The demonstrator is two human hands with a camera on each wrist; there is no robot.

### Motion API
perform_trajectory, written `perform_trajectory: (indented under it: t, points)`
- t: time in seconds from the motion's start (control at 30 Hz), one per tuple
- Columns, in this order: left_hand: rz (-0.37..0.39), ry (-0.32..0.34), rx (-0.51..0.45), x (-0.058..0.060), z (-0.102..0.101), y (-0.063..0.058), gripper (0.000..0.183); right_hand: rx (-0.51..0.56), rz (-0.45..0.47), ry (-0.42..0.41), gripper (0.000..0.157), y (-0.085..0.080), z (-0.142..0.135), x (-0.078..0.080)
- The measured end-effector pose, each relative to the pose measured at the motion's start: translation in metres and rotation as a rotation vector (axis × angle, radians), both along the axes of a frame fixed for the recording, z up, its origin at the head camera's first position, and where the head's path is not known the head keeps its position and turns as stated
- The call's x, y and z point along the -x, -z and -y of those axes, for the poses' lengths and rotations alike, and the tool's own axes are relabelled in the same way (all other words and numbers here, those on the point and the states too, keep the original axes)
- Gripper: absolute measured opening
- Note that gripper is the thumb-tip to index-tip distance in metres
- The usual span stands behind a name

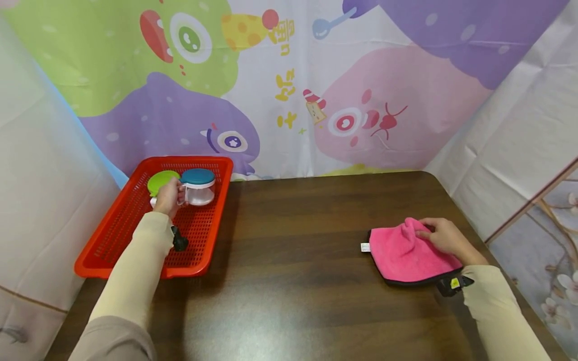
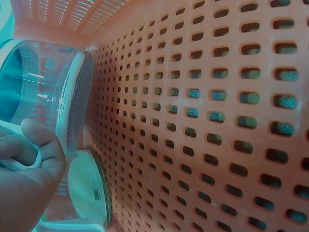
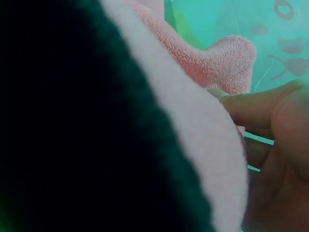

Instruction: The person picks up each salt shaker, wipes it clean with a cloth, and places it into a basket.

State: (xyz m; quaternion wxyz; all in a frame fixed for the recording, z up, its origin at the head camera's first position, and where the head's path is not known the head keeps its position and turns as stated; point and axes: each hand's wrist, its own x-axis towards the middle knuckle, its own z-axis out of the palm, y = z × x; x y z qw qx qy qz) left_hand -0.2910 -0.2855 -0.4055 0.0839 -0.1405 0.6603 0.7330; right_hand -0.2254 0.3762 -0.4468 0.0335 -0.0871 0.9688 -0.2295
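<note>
Inside the red plastic basket [image 1: 180,272], my left hand [image 1: 168,197] grips the white handle of a clear jar [image 1: 200,195] with a blue lid. The left wrist view shows my fingers curled through the handle of this jar [image 2: 46,92], close to the basket's slotted surface [image 2: 145,96]. Just left of it is another container with a green lid [image 1: 161,181], partly hidden behind my hand. On the right, my right hand [image 1: 444,236] pinches a pink cloth [image 1: 406,255] with black edging and a white tag. A fold of the cloth [image 3: 227,60] stands up by my fingers.
A brown wooden table [image 1: 289,281] carries the basket at its back left and the cloth at its right. Behind it hangs a curtain [image 1: 289,150] with cartoon creatures. Pale fabric walls [image 1: 40,200] stand close on both sides.
</note>
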Motion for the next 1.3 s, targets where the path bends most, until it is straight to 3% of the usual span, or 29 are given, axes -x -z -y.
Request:
perform_trajectory:
  t: [0.53,0.9,1.1,1.3]
  points:
    - [0.028,-0.014,0.007,0.001,-0.003,0.000,0.028,-0.066,0.077,0.014,0.040,0.006,-0.001,0.000]
    - [0.090,0.133,-0.041,0.011,0.008,0.013,0.036,-0.098,0.094,0.013,0.047,0.008,0.001,0.002]
    - [0.136,0.186,0.021,0.019,0.018,0.023,0.028,-0.089,0.062,0.002,0.046,0.006,-0.001,0.000]
    - [0.163,0.325,0.103,0.021,0.028,0.029,0.034,-0.076,0.052,-0.006,0.047,0.006,0.000,-0.002]
